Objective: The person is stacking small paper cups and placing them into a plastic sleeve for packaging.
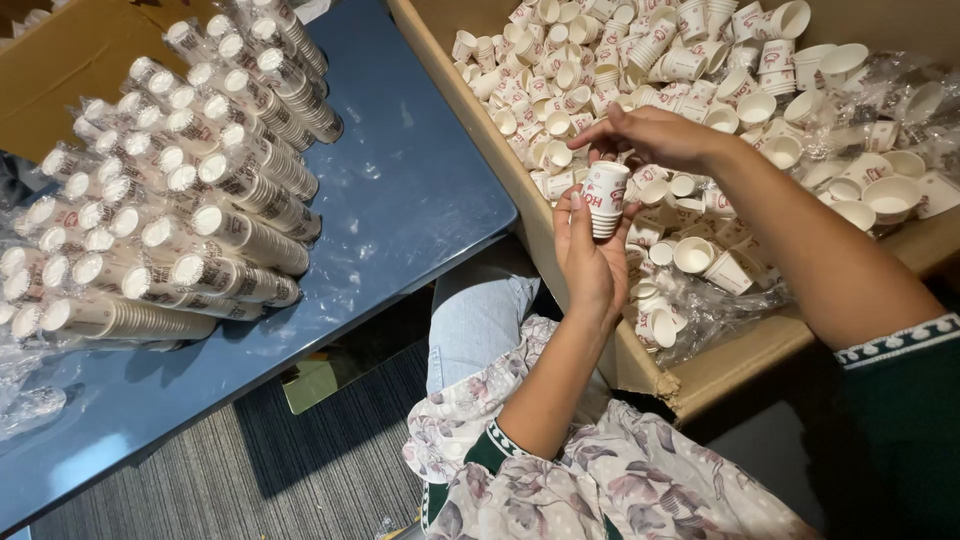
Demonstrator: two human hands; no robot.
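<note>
Nearest the camera, above a lap in floral cloth, the left hand (592, 255) is wrapped from below around a short stack of small paper cups (604, 198) — fingers up the sides, thumb along the left edge, mouths facing upward. Right hand (655, 135) arches over the stack's top, fingertips pinched at the rim; whether a loose cup sits between them I cannot tell.

Judgement on doing it well: keep the stack upright and steady in the lower hand, seat each cup square and mouth-up, press lightly so the thin rims do not crush or jam.

Just behind the hands — a big cardboard box (700, 375) heaped with loose cups (640, 60), some on their sides, some tangled in clear plastic wrap (705, 305).

Farther left, on the blue table (400, 200), finished sleeves of stacked cups (180, 200) lie in rows, well apart from the hands.
</note>
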